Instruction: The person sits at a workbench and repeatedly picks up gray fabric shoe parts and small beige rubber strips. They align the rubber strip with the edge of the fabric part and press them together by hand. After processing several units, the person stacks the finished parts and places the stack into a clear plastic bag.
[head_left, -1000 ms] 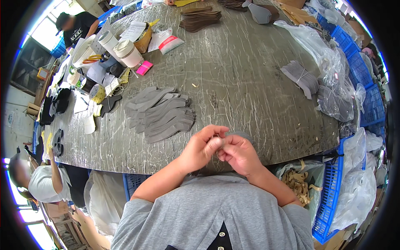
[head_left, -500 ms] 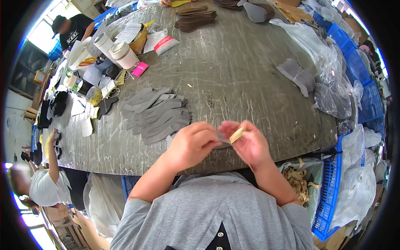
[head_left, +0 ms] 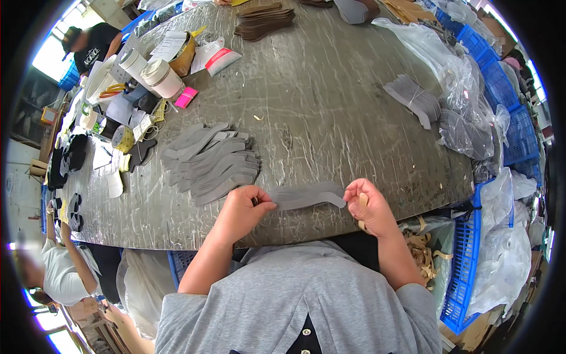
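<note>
A curved grey cut piece (head_left: 308, 194), apparently a thin stack, lies on the table just in front of me. My left hand (head_left: 243, 213) is at its left end, thumb and fingers pinched together, with a small dark thing (head_left: 254, 202) by the fingers that I cannot make out. At the other end, the fingertips of my right hand (head_left: 371, 207) close on the grey piece's tip. A narrow beige strip (head_left: 362, 203) is tucked in that hand's palm. Left of it, a pile of similar grey pieces (head_left: 215, 159) spreads over the table.
A tied grey bundle (head_left: 413, 100) sits at the right beside clear plastic bags (head_left: 466, 94). Brown pieces (head_left: 265, 22) are stacked at the far side. Cups (head_left: 162, 78), tape and papers crowd the left. Below the right edge stands a blue crate (head_left: 463, 277); beige scraps (head_left: 420, 253) lie beside it.
My hands have moved apart, from close together to the two ends of the grey piece, which now shows between them. The beige strip stays with my right hand. The view has shifted slightly.
</note>
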